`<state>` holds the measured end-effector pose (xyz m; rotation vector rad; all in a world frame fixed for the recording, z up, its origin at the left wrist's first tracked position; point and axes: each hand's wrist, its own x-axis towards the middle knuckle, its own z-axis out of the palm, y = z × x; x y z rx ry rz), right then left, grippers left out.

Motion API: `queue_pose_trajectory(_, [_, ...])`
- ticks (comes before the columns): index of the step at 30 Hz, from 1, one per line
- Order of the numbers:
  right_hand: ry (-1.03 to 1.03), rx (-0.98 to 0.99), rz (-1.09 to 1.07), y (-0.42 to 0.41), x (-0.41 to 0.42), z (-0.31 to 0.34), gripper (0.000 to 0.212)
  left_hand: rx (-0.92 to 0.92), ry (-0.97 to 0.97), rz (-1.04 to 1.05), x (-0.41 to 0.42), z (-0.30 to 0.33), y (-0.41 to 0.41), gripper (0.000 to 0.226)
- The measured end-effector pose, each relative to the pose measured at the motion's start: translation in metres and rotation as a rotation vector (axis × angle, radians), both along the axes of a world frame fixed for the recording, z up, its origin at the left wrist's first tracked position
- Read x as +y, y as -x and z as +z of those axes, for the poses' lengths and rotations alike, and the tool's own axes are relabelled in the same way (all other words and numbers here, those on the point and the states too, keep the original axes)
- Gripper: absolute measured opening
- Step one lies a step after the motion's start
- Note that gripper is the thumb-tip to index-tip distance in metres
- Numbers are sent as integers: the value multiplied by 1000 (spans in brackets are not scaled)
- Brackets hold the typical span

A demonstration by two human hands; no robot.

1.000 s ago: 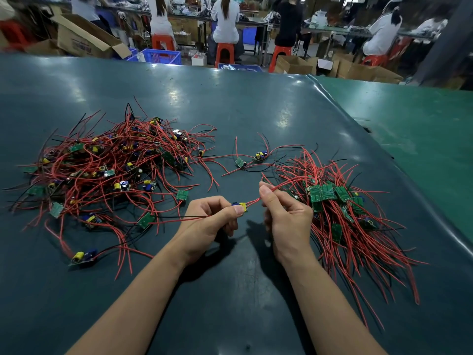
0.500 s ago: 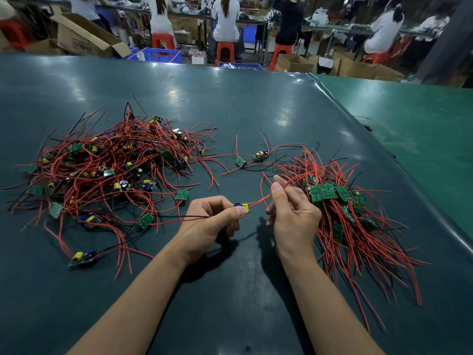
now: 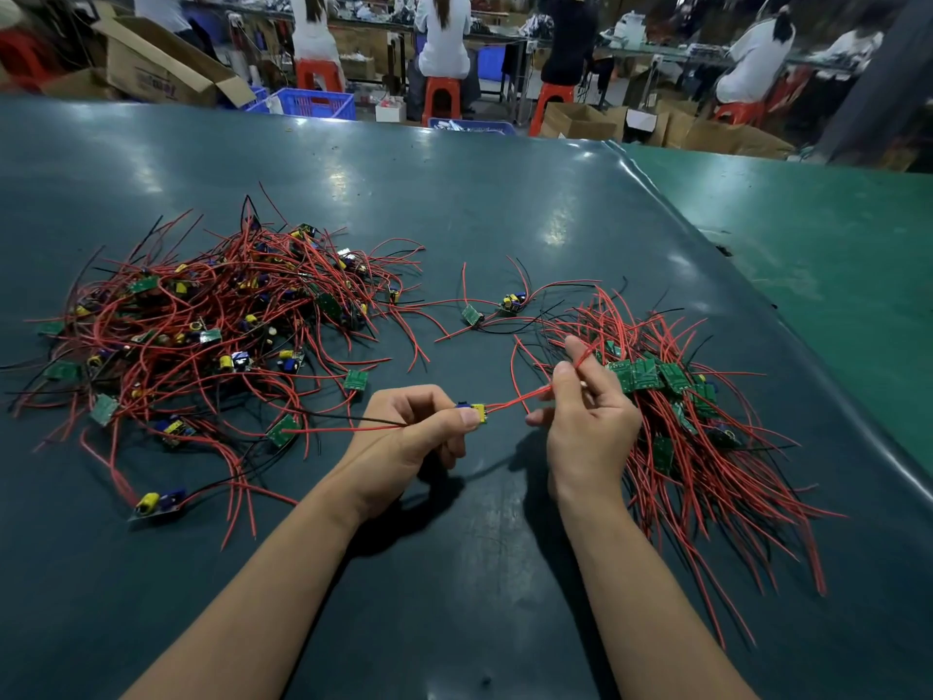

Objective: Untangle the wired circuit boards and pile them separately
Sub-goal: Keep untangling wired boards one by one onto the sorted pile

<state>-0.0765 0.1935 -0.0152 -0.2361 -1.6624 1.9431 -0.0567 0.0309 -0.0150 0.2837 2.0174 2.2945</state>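
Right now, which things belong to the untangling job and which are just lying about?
Job:
- left hand, circuit board
- right hand, red wire
- tangled heap
- sorted pile

Lying about:
- cardboard box
- blue crate
- orange stools

bare table (image 3: 454, 598) near the hands, tangled pile (image 3: 212, 336) left, sorted pile (image 3: 707, 431) right

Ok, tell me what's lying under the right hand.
Under the right hand the sorted pile of green boards and red wires spreads out to its right. The hand covers the pile's left edge and the table beneath, so those are hidden.
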Motion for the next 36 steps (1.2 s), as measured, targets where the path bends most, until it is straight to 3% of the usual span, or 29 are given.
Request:
queue_pose_trajectory(5, [62, 38, -15, 1, 6, 1, 14, 18, -95, 15, -2, -4, 2, 27])
queue_pose_trajectory(11, [221, 34, -108, 3, 11, 5, 20, 25, -104, 64, -5, -3, 2, 26])
queue_pose_trajectory(14, [174, 76, -86, 1, 16, 6, 21, 3, -192, 106, -6, 1, 2, 23])
queue_pose_trajectory(19, [71, -4, 49, -6, 12, 9, 16, 9, -334, 254, -3, 7, 5, 19])
queue_pose_trajectory(24, [-19, -106, 426, -16, 3, 14, 9, -143, -664, 255, -18, 18, 4, 26])
queue_pose_trajectory(28, [-48, -162, 597, -19, 0, 13, 17, -186, -593, 125, -11, 20, 2, 18])
queue_pose_trajectory(30, [-13, -170, 659, -20, -3, 13, 29, -202, -488, -2, -7, 18, -1, 22])
queue_pose_trajectory(33, [31, -197, 702, -20, -7, 10, 40, -230, -299, -139, -3, 13, -4, 9])
queue_pose_trajectory(34, [36, -199, 698, -19, -8, 9, 38, -246, -263, -158, -1, 13, -5, 1])
queue_pose_trajectory(36, [27, -190, 675, -18, -8, 7, 27, -270, -238, -152, 1, 9, -4, 17])
